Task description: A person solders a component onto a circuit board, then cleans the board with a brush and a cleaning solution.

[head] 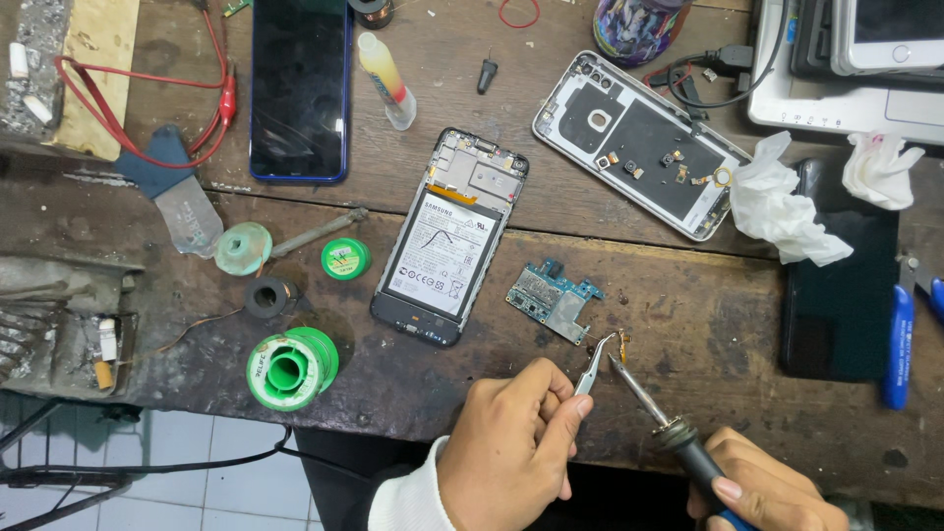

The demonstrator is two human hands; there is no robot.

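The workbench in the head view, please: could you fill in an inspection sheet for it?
Surface: worn, stained wooden bench.
Job's things: tweezers and soldering iron meet at a small part; blue circuit board and opened phone beside them.
Clutter: green solder spools, crumpled tissues, back cover.
Hands: left hand grips tweezers; right hand grips iron.
Cables: red leads, black cable.
Surroundings: tiled floor.

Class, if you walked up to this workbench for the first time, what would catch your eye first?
Near the front edge, the left hand pinches tweezers and the right hand holds a soldering iron, tips meeting over a small part. Behind them lie an opened phone showing its battery and a loose blue circuit board.
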